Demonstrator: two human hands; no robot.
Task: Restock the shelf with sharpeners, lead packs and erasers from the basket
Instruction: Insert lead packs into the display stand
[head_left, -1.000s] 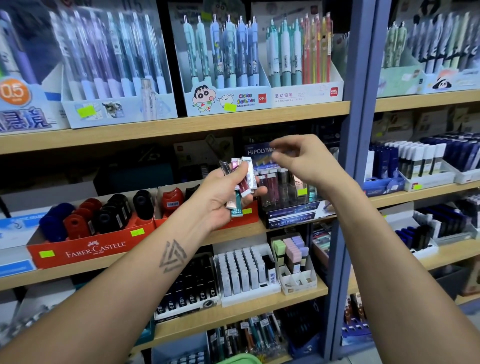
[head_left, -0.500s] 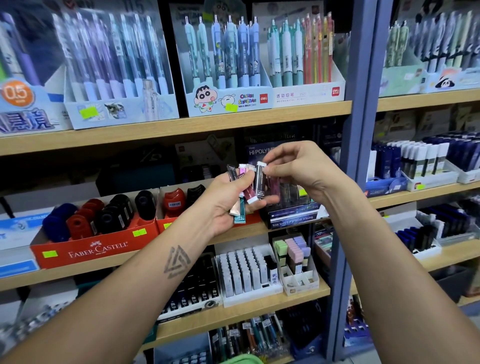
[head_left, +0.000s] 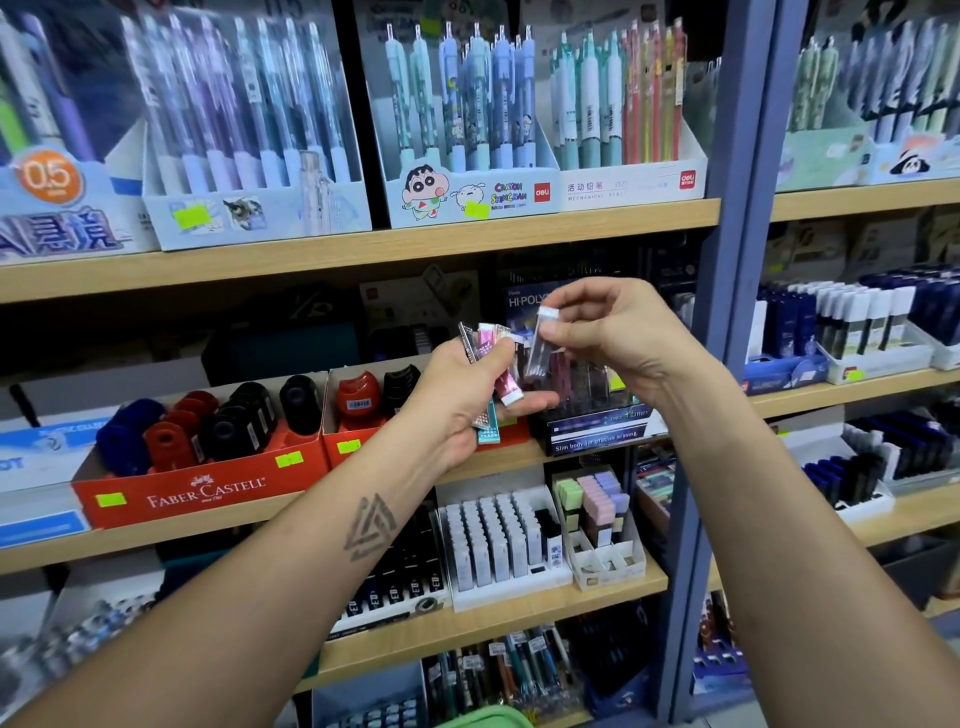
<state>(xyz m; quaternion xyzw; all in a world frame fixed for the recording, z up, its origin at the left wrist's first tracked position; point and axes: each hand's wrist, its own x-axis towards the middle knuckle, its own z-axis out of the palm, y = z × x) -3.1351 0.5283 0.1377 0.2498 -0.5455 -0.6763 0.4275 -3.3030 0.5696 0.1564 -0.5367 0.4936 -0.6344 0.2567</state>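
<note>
Lead-pack step: one clear lead pack (head_left: 537, 343) pinched by right hand (head_left: 618, 338), apart from the bunch.
Left hand (head_left: 467, 400) grips remaining lead packs (head_left: 496, 364); next probably slot it into the dark lead display (head_left: 597, 421) just below right hand.

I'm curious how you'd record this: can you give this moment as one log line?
left hand: holds bunch of lead packs | right hand: pinches one clear lead pack | place: before lead display

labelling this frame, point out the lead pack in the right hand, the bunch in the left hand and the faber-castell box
lead pack (head_left: 540, 340), head view, on its clear body
bunch of lead packs (head_left: 503, 382), head view, on the pink pack
Faber-Castell box (head_left: 205, 491), head view, on its red front
</note>
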